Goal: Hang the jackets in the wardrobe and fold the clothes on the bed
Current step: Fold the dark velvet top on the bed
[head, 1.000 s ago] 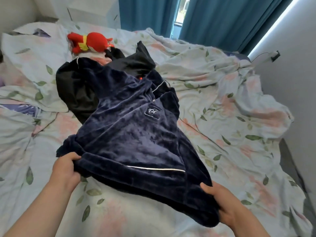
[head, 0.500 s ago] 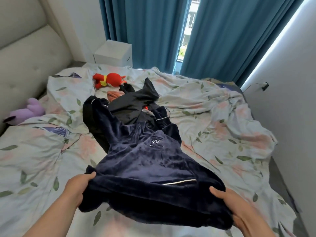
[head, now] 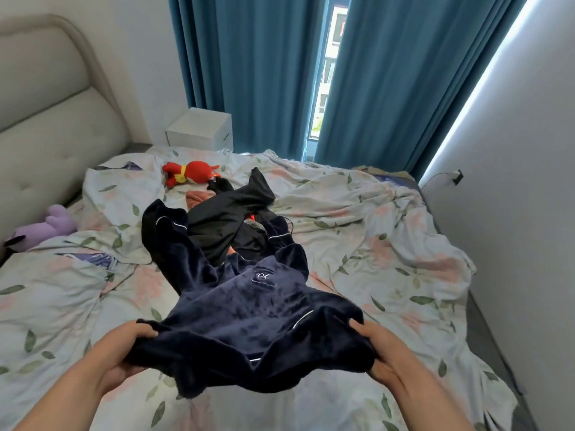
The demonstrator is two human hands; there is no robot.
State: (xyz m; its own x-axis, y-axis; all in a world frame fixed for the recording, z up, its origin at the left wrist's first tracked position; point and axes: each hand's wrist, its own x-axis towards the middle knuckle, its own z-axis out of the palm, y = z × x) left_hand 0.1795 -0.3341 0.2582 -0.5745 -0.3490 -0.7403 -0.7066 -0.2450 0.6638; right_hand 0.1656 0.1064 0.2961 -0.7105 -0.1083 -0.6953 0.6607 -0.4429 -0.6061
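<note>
A navy velvet top with white piping and a small chest emblem stretches over the bed, hem toward me. My left hand grips the hem's left corner and my right hand grips its right corner, lifting that end off the floral sheet. Its sleeves trail back onto a black garment heaped in the middle of the bed. A bit of pink cloth shows behind the black garment.
A red plush toy lies near the head of the bed and a purple plush at the left by the padded headboard. A white nightstand stands before teal curtains. A white wall runs along the right.
Both hands have pulled the navy top's hem toward me and raised it. The view has tilted up, so the headboard, nightstand and curtains show.
</note>
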